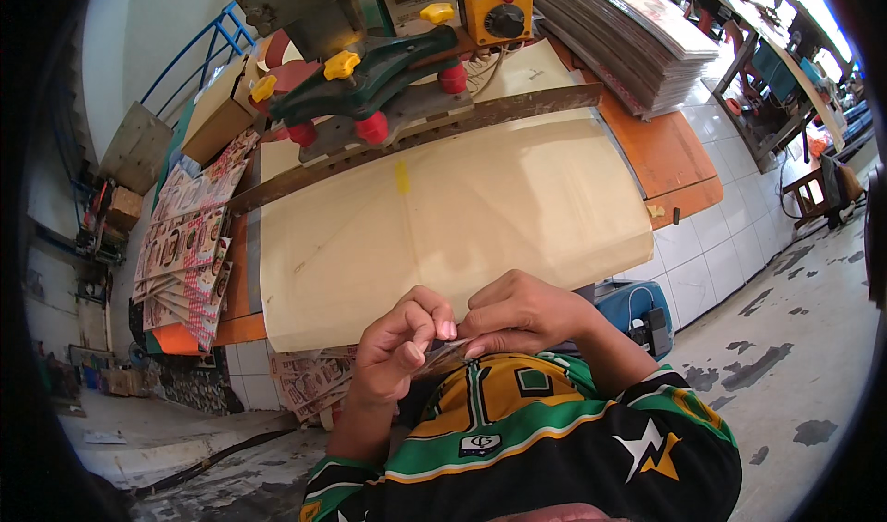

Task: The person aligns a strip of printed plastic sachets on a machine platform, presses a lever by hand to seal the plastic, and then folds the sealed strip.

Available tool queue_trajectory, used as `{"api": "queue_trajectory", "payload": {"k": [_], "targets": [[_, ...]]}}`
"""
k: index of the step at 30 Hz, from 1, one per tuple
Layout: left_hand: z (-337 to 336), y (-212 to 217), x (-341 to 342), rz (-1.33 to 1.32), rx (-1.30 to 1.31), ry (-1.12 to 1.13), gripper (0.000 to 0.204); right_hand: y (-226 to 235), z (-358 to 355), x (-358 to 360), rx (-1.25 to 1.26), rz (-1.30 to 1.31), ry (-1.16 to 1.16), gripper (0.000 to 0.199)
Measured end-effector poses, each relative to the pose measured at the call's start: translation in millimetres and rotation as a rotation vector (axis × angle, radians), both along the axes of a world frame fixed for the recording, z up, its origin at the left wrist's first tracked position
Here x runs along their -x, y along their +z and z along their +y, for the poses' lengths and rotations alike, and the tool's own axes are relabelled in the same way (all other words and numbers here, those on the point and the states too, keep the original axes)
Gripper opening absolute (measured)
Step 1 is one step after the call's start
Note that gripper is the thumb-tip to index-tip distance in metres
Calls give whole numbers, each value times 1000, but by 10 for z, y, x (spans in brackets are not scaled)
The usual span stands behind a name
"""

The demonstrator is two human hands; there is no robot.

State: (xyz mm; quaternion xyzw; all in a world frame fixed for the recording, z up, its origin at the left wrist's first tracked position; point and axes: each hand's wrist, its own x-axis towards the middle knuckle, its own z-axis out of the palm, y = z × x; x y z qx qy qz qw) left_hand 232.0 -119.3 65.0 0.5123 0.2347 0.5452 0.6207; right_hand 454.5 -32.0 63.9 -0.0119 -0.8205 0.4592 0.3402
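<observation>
Close to my chest, my two hands meet over a crumpled piece of clear plastic film (443,356). My right hand (525,313) pinches it between thumb and bent fingers. Curled fingers of my left hand (403,339) press at the film's upper edge, touching my right fingertips; how firmly they grip it cannot be seen. Just beyond both hands, a cream sheet (480,208) covers the work surface and hangs over its near edge. Below my left hand lie printed red-and-white packages (314,379), partly hidden by my forearm.
A press with a dark green frame (370,83) and a long metal bar (425,139) stands across the cream sheet. Stacked printed packages (189,245) lie left, beside a cardboard box (222,106). A thick pile of sheets (628,42) sits at the back right. A blue container (633,305) stands right.
</observation>
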Motion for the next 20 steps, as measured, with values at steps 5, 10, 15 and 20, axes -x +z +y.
{"api": "queue_trajectory", "payload": {"k": [5, 10, 15, 20], "targets": [[80, 17, 23, -529, 78, 172, 37, -20, 64, -184, 99, -48, -109, 18], [-2, 13, 178, -412, 20, 76, 31, 44, 108, -405, 72, -63, -194, 18], [-106, 177, 612, -553, -29, 205, 29, 16, 236, -723, 20, -28, -380, 20], [-395, 179, 1388, -596, -88, 291, 19, -94, 311, -1155, 326, 144, -542, 42]]}}
